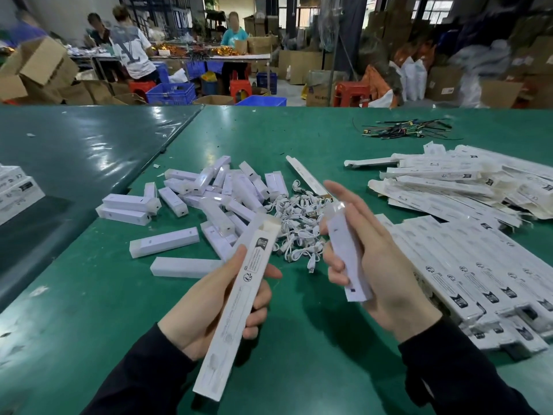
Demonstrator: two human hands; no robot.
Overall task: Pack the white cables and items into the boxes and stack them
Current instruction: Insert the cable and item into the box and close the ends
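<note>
My left hand (209, 307) grips a long white box (236, 307) held slantwise, its open flap end pointing up toward the table's middle. A shorter white bar-shaped item (348, 253) with a clear cap sits in my right hand (380, 265), thumb and fingers curled round it, index finger stretched out. The two hands are apart, above the green table (299, 339). Behind them lies a heap of coiled white cables (299, 229). Left of the cables sprawls a pile of several more white bar items (209, 199).
Filled long boxes lie in a row at the right (466, 277), and flat unfolded boxes are piled behind them (463, 181). Dark cable ties (404, 130) lie at the far right. More boxes sit at the left edge (15, 190). People work at tables in the background.
</note>
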